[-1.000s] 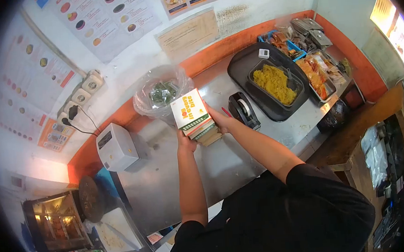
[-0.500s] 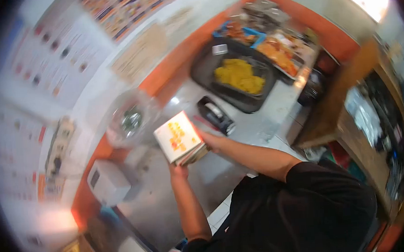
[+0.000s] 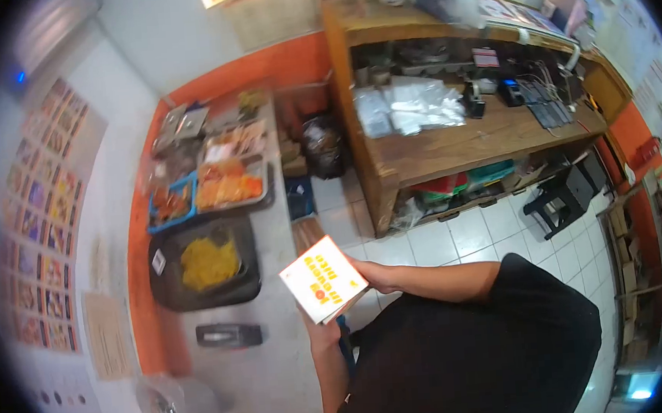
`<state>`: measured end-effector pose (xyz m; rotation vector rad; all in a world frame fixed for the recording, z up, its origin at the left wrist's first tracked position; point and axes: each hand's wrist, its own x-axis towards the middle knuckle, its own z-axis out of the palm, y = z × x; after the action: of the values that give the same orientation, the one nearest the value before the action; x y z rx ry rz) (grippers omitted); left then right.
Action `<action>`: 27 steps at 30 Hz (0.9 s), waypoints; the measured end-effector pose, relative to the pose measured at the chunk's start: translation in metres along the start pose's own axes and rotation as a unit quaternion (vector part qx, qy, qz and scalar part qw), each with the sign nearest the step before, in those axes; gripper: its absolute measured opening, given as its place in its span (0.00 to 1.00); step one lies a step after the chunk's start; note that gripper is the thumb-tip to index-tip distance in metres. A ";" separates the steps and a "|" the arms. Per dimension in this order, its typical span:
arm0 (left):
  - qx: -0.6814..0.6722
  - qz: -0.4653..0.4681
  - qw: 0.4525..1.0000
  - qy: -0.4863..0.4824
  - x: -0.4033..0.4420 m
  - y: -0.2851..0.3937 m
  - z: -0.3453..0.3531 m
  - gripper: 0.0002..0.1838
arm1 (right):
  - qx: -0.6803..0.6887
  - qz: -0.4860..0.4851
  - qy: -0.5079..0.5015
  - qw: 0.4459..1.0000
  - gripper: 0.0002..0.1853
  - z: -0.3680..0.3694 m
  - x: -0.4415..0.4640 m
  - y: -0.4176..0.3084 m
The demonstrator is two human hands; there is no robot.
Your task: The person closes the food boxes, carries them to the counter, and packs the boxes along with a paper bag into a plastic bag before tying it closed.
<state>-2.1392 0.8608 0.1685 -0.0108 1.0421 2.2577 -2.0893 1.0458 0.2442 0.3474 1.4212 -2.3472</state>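
Both of my hands hold a small white takeaway box (image 3: pixel 322 281) with yellow and orange lettering on its top and orange edges. My left hand (image 3: pixel 321 331) grips its near left side, partly hidden under it. Wrapped round the right side of the box is my right hand (image 3: pixel 373 275). The box is held up beside the metal counter (image 3: pixel 279 340), over the counter's edge and the tiled floor. On the counter lie a black stapler-like tool (image 3: pixel 229 336) and a black tub (image 3: pixel 170 296) with yellow food in it.
Farther along the counter are a blue tray (image 3: pixel 153 216) and a pale tray (image 3: pixel 266 182) of orange food. A wooden shelf unit (image 3: pixel 389 160) holds plastic bags (image 3: pixel 424 106). A black bin bag (image 3: pixel 322 147) and a black stool (image 3: pixel 565 202) stand on the floor.
My view has swung right, from the counter and wall toward the shelf unit and floor. The box, still in both hands, has moved off the counter to beside its edge.
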 end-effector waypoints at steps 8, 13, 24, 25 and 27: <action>0.083 -0.162 0.977 -0.108 0.164 -0.153 0.188 0.38 | 0.120 -0.179 0.152 0.965 0.41 -0.219 -0.113 -0.050; 0.106 -0.216 0.958 -0.153 0.261 -0.213 0.286 0.39 | 0.132 -0.204 0.199 0.950 0.43 -0.348 -0.122 -0.091; 0.170 -0.224 0.942 -0.181 0.350 -0.270 0.349 0.39 | 0.246 -0.154 0.185 0.939 0.39 -0.450 -0.116 -0.128; 0.170 -0.232 0.941 -0.177 0.355 -0.268 0.353 0.39 | 0.226 -0.168 0.196 0.939 0.39 -0.441 -0.123 -0.144; 0.171 -0.253 0.938 -0.163 0.363 -0.272 0.340 0.38 | 0.213 -0.142 0.238 0.937 0.37 -0.408 -0.146 -0.192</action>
<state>-2.1912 1.4232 0.1218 0.2119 1.0868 1.5340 -2.0348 1.5159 0.2670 0.9399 1.1924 -2.9535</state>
